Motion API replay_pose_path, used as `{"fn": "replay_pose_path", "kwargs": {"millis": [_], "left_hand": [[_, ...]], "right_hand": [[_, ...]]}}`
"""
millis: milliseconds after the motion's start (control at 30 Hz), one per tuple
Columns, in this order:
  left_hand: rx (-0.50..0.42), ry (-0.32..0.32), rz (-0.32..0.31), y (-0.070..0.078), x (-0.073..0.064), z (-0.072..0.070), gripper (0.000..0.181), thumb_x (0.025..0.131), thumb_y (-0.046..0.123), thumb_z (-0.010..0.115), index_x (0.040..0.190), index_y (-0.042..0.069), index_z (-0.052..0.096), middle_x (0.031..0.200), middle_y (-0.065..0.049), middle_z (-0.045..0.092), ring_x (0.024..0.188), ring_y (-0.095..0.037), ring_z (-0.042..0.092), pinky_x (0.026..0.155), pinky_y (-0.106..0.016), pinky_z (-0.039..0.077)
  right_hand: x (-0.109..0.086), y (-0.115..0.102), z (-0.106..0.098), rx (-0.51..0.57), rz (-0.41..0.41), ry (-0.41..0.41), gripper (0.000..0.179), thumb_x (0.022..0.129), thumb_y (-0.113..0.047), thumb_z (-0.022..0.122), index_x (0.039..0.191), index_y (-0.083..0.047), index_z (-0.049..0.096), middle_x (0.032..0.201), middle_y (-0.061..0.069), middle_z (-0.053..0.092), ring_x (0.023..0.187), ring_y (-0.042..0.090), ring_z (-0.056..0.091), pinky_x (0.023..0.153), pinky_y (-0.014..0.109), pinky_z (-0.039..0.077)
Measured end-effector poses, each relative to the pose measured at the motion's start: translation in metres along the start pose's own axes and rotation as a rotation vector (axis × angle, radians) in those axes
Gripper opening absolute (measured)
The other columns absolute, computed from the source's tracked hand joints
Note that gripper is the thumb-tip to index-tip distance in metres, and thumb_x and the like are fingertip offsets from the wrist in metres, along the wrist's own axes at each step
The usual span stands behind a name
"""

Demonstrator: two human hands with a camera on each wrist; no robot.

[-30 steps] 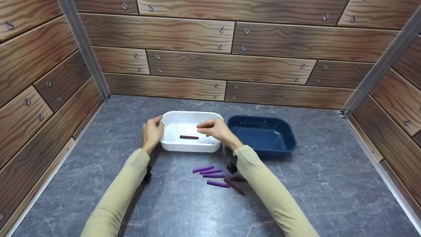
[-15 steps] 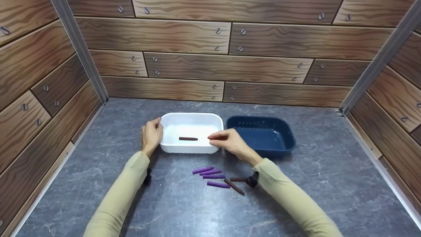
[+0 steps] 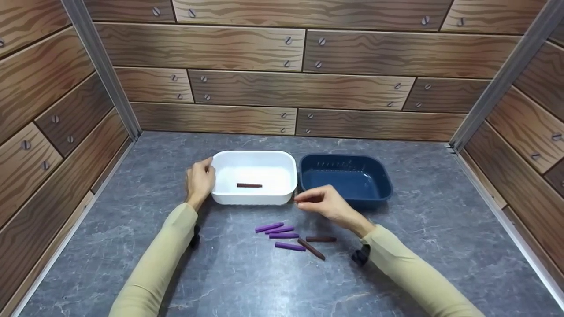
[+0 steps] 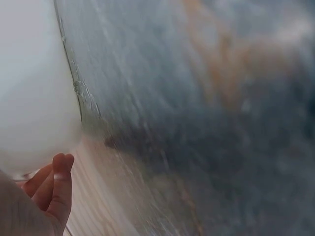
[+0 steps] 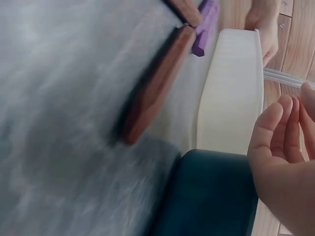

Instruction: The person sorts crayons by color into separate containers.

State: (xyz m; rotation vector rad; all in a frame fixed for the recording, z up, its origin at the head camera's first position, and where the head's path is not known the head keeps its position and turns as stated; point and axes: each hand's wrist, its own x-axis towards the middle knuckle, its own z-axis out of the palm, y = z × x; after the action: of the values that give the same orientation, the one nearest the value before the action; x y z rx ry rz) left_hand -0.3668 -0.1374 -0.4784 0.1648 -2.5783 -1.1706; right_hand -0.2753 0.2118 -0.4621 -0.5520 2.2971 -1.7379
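Observation:
My left hand (image 3: 199,181) holds the left end of a white plastic tub (image 3: 253,200), its fingers at the rim. Inside that tub lies one brown crayon (image 3: 249,185). My right hand (image 3: 329,206) hovers before the gap between the two tubs, fingers loosely bent and nothing between them. Below it on the table are a brown crayon (image 3: 320,239) lying crosswise and a second, slanted brown crayon (image 3: 311,249). Several purple crayons (image 3: 290,246) lie just left of these. In the right wrist view, the nearer brown crayon (image 5: 160,86) shows flat-sided.
A dark blue tub (image 3: 384,199) stands right beside the white one, with no crayons visible in it. Wood-plank-patterned walls (image 3: 246,88) with metal corner posts enclose the grey marbled table (image 3: 229,281) at the back and both sides.
My right hand has moved from over the white tub to the right and toward me, uncovering the crosswise brown crayon. The left hand stays at the white tub's end.

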Motion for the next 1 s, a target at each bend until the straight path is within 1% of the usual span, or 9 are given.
{"fn": "replay_pose_path", "kwargs": {"millis": [100, 300, 433, 633, 733, 867, 900, 1000], "left_hand": [[0.003, -0.001, 0.001, 0.001, 0.000, 0.000, 0.041, 0.097, 0.015, 0.047, 0.135, 0.011, 0.060, 0.130, -0.012, 0.065, 0.117, -0.029, 0.063, 0.093, -0.047, 0.050], [0.015, -0.005, 0.003, 0.001, 0.000, -0.001, 0.041, 0.097, 0.015, 0.046, 0.135, 0.011, 0.060, 0.130, -0.012, 0.065, 0.117, -0.031, 0.063, 0.093, -0.048, 0.049], [0.018, -0.004, -0.007, 0.001, -0.001, -0.002, 0.041, 0.097, 0.016, 0.047, 0.135, 0.012, 0.061, 0.129, -0.011, 0.065, 0.117, -0.031, 0.063, 0.092, -0.049, 0.049], [0.021, -0.005, -0.010, 0.000, -0.002, -0.003, 0.042, 0.096, 0.015, 0.047, 0.135, 0.012, 0.060, 0.128, -0.010, 0.066, 0.113, -0.030, 0.065, 0.088, -0.048, 0.050], [0.021, -0.010, 0.004, 0.000, -0.002, -0.004, 0.042, 0.096, 0.014, 0.046, 0.136, 0.010, 0.060, 0.129, -0.012, 0.066, 0.112, -0.030, 0.065, 0.088, -0.047, 0.050], [0.020, -0.010, 0.022, 0.001, -0.002, -0.004, 0.042, 0.096, 0.013, 0.045, 0.136, 0.008, 0.059, 0.129, -0.013, 0.065, 0.114, -0.031, 0.064, 0.091, -0.048, 0.050], [0.022, -0.006, 0.021, 0.001, -0.002, -0.004, 0.042, 0.096, 0.014, 0.046, 0.135, 0.008, 0.060, 0.129, -0.013, 0.065, 0.117, -0.030, 0.063, 0.093, -0.048, 0.050], [0.022, -0.006, 0.018, 0.001, -0.002, -0.004, 0.042, 0.096, 0.014, 0.047, 0.135, 0.009, 0.060, 0.129, -0.013, 0.065, 0.117, -0.030, 0.063, 0.093, -0.048, 0.050]], "right_hand": [[-0.009, 0.004, -0.007, -0.040, 0.014, -0.025, 0.034, 0.086, -0.014, 0.076, 0.111, 0.007, 0.070, 0.111, 0.025, 0.070, 0.089, 0.009, 0.068, 0.077, 0.023, 0.055], [-0.025, 0.013, -0.022, -0.109, 0.050, -0.047, 0.027, 0.086, -0.005, 0.073, 0.109, 0.010, 0.070, 0.112, 0.031, 0.067, 0.084, 0.005, 0.065, 0.073, 0.019, 0.053], [-0.033, 0.018, -0.030, -0.118, 0.063, -0.078, 0.028, 0.087, -0.005, 0.072, 0.111, 0.010, 0.069, 0.114, 0.031, 0.066, 0.087, 0.005, 0.065, 0.075, 0.019, 0.053], [-0.043, 0.026, -0.038, -0.135, 0.097, -0.128, 0.031, 0.087, -0.014, 0.075, 0.111, 0.004, 0.072, 0.113, 0.025, 0.069, 0.082, 0.007, 0.068, 0.074, 0.022, 0.055], [-0.046, 0.028, -0.040, -0.148, 0.094, -0.146, 0.032, 0.086, -0.018, 0.076, 0.110, 0.003, 0.073, 0.111, 0.022, 0.071, 0.084, 0.007, 0.068, 0.074, 0.023, 0.055], [-0.048, 0.029, -0.045, -0.168, 0.090, -0.146, 0.028, 0.085, -0.018, 0.076, 0.108, 0.000, 0.075, 0.110, 0.019, 0.072, 0.085, 0.005, 0.067, 0.073, 0.021, 0.054], [-0.048, 0.029, -0.046, -0.178, 0.092, -0.143, 0.028, 0.085, -0.018, 0.077, 0.107, -0.001, 0.075, 0.109, 0.018, 0.073, 0.084, 0.005, 0.067, 0.072, 0.021, 0.054], [-0.049, 0.031, -0.049, -0.197, 0.108, -0.144, 0.027, 0.085, -0.018, 0.077, 0.107, -0.003, 0.076, 0.107, 0.017, 0.073, 0.081, 0.006, 0.067, 0.070, 0.022, 0.054]]}}
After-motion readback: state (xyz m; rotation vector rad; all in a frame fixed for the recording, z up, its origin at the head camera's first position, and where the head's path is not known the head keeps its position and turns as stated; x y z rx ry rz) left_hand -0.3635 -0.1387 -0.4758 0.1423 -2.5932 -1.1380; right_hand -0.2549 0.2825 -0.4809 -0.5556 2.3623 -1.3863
